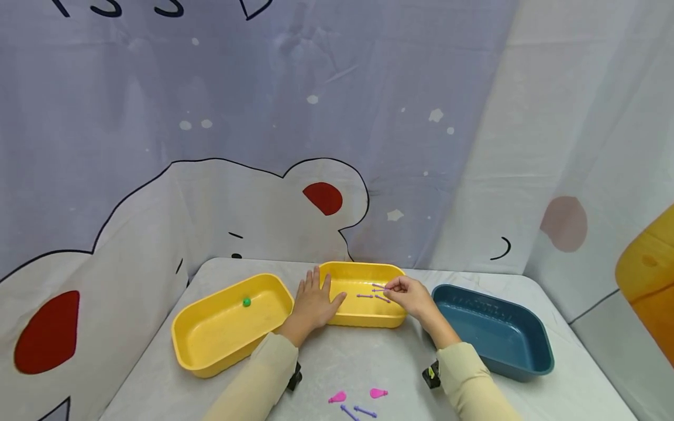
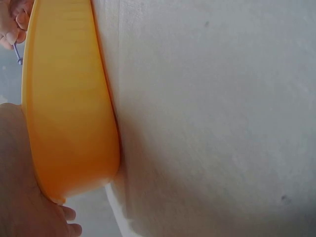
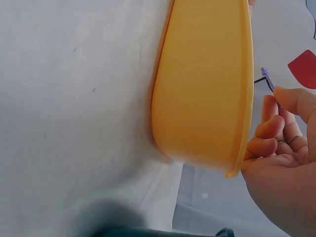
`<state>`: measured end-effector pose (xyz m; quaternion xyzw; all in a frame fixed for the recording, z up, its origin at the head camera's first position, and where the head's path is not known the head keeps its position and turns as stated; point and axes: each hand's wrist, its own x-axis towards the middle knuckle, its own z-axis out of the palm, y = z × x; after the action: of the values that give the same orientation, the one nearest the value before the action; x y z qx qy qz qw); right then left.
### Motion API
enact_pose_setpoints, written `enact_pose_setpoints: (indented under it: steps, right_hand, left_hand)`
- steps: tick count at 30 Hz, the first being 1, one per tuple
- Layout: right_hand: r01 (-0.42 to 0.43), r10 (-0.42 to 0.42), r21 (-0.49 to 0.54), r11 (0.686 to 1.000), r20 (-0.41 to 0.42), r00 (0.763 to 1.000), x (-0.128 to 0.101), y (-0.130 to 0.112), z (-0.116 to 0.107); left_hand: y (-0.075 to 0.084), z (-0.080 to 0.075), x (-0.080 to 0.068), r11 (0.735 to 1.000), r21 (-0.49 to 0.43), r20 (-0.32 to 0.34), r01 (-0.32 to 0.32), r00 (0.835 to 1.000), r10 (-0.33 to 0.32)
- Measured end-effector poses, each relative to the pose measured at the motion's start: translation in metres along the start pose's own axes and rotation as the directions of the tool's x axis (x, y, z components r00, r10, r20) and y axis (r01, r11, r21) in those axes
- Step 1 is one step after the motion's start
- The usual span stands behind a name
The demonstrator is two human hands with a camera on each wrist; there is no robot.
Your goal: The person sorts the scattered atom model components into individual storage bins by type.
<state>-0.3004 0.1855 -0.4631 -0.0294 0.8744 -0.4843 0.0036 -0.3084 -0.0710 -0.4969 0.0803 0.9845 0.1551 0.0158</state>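
Observation:
My left hand (image 1: 312,303) lies with spread, straight fingers over the left rim of the middle yellow basin (image 1: 363,321). Over that basin's right side, my right hand (image 1: 413,297) pinches a thin purple stick (image 3: 265,72) with a knobbed end between thumb and fingertips. The left wrist view also shows the stick (image 2: 19,53) jutting from the fingers above the rim. Inside the basin, several similar purple sticks (image 1: 364,296) appear near my right fingertips. In the right wrist view, the heel of my right hand (image 3: 281,163) is beside the basin rim.
A second yellow basin (image 1: 210,363) at the left contains a green ball (image 1: 247,302). At the right stands a dark blue basin (image 1: 518,369). Near the front lie two pink bulb-shaped pieces (image 1: 378,393) and two purple sticks (image 1: 365,411). A printed curtain (image 1: 411,146) hangs behind the table.

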Motion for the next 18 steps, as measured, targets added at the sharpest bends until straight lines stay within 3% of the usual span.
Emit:
enact_pose_setpoints:
  steps: [18]
  right_hand:
    - [-0.082, 0.084, 0.047, 0.996, -0.030, 0.996, 0.018, -0.005, 0.001]
  left_hand:
    - [0.001, -0.003, -0.003, 1.000, 0.013, -0.002, -0.018, 1.000, 0.018]
